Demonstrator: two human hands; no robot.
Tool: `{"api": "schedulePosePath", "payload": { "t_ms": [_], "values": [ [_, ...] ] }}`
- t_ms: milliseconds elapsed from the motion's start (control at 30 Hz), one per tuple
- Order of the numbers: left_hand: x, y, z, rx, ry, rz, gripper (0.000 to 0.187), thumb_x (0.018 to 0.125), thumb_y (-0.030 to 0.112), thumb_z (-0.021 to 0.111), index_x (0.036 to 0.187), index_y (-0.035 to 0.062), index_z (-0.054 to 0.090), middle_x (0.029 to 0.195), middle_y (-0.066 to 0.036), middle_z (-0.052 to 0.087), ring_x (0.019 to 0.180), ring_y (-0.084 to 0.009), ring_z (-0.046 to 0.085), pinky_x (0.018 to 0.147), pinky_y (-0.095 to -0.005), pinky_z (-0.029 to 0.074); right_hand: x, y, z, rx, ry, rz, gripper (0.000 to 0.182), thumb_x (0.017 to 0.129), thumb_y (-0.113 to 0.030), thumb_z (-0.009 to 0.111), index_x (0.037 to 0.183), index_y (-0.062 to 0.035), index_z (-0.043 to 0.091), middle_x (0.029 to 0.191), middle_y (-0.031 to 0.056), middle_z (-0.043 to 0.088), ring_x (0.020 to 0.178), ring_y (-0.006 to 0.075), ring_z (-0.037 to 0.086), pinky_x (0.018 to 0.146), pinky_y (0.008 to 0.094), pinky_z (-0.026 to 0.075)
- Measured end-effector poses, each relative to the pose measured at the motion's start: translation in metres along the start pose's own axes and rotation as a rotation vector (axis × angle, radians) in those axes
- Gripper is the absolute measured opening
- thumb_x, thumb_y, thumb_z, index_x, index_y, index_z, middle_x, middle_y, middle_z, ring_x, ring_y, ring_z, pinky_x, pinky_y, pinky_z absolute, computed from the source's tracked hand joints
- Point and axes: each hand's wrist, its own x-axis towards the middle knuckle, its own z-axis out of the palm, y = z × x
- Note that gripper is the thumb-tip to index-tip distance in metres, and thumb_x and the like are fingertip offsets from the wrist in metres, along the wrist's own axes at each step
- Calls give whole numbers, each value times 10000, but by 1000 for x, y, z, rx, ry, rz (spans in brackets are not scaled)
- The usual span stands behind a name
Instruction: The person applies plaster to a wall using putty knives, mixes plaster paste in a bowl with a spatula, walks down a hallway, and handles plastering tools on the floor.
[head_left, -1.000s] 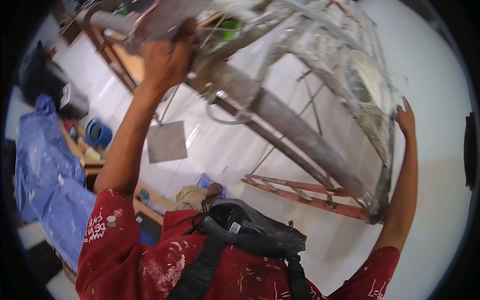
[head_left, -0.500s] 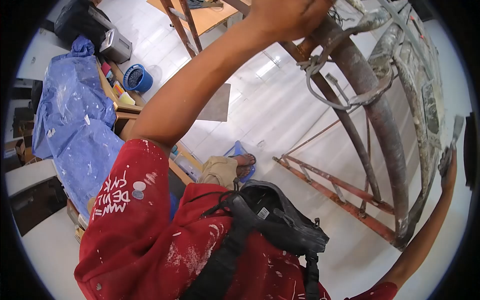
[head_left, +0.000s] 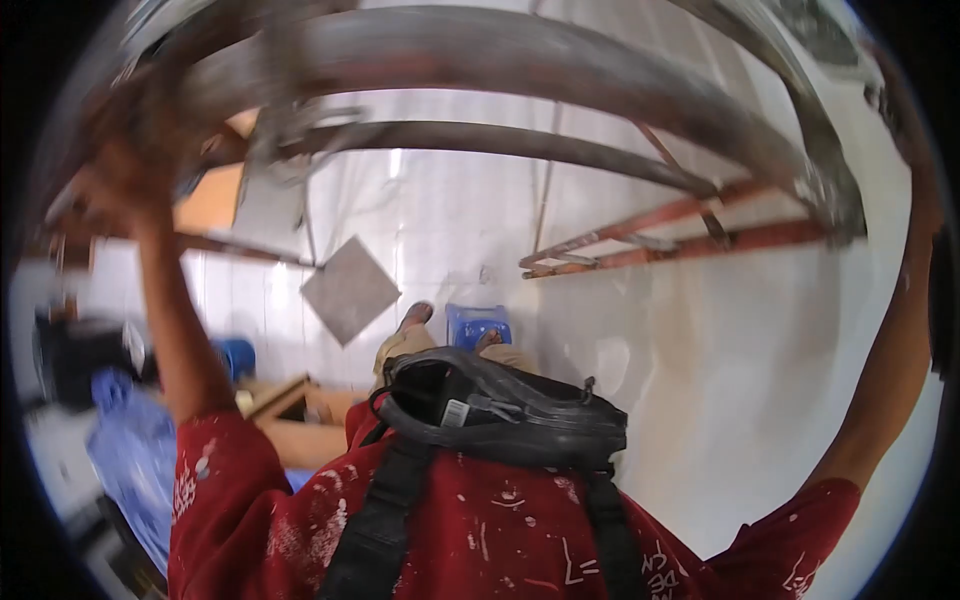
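- The left hand (head_left: 120,175) is reaching up at the upper left, blurred by motion, and is lying against the left end of a metal scaffold frame (head_left: 520,60); whether its fingers are wrapped round the pipe cannot be told.
- The right arm (head_left: 890,370) is stretching up along the right edge; the right hand is lost at the dark rim, so its grip cannot be told.
- The scaffold frame is arching across the top of the view, with a second pipe (head_left: 500,140) running below the first and red bars (head_left: 680,235) slanting at the right.
- A black bag (head_left: 500,405) is hanging on the chest over a red paint-spattered shirt (head_left: 480,530).
- Far below, two feet are standing by a blue stool (head_left: 475,323) on white floor tiles, near a grey square tile (head_left: 350,290).
- A blue sheet (head_left: 125,460) is lying at the lower left.
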Motion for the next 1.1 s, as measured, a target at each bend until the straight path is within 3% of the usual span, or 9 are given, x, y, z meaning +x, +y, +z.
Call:
{"api": "schedulePosePath", "payload": {
  "t_ms": [67,133,267,433,633,733,833,967,1100],
  "values": [
    [-15,-11,9,-83,6,-32,275,940,248,540,1070,35,655,898,-149,634,761,-320,579,691,-417,438,-62,-82,16,88,77,199,312,962,-206,534,1157,28,600,850,195,678,712,251,659,585,367,520],
    [-52,-8,17,-189,28,-73,278,946,249,532,1070,31,653,903,-148,637,769,-316,583,698,-414,441,-119,-84,30,-84,399,-114,299,987,-149,438,1121,83,571,708,177,637,535,221,589,433,323,438],
    [-281,66,28,-643,-236,-187,287,957,250,515,1070,24,649,911,-147,643,785,-308,590,714,-407,448,-261,-61,99,-368,701,-62,354,986,-221,439,1118,67,594,792,194,643,640,251,600,537,354,443],
    [-567,96,49,-1031,-1174,-349,298,970,253,494,1069,14,643,922,-146,650,806,-297,600,733,-399,456,-436,12,245,-635,771,372,424,984,-312,439,1113,48,623,897,216,651,771,290,613,667,393,450],
    [-521,21,62,-1098,-1275,-301,314,987,255,470,1069,3,637,935,-145,659,831,-285,611,757,-388,465,-598,126,388,-672,541,1053,512,983,-422,441,1108,25,657,1023,242,660,929,336,628,823,439,457],
    [-456,4,60,-1126,-1158,-228,323,995,257,457,1069,-3,634,941,-144,663,843,-279,616,769,-383,470,-652,164,507,-407,672,1267,556,982,-476,441,1105,13,675,1086,254,665,1008,359,636,901,463,461],
    [-374,0,51,-1163,-999,-104,332,1003,258,445,1068,-9,630,948,-144,668,855,-272,622,780,-378,475,-686,195,661,52,907,1431,404,841,-324,720,685,28,594,644,85,573,626,193,555,572,392,456],
    [-285,24,40,-1241,-832,109,344,1014,260,428,1068,-16,626,956,-143,674,872,-264,629,796,-371,481,-753,247,869,132,1169,1467,285,822,-224,694,798,51,622,666,81,609,532,171,555,484,357,452],
    [-244,83,52,-1294,-824,306,357,1025,262,412,1068,-24,622,965,-142,680,888,-256,636,811,-364,487,-771,263,957,370,1248,1641,218,776,-166,671,809,46,635,672,84,620,500,182,566,451,348,458]
  ]
}}
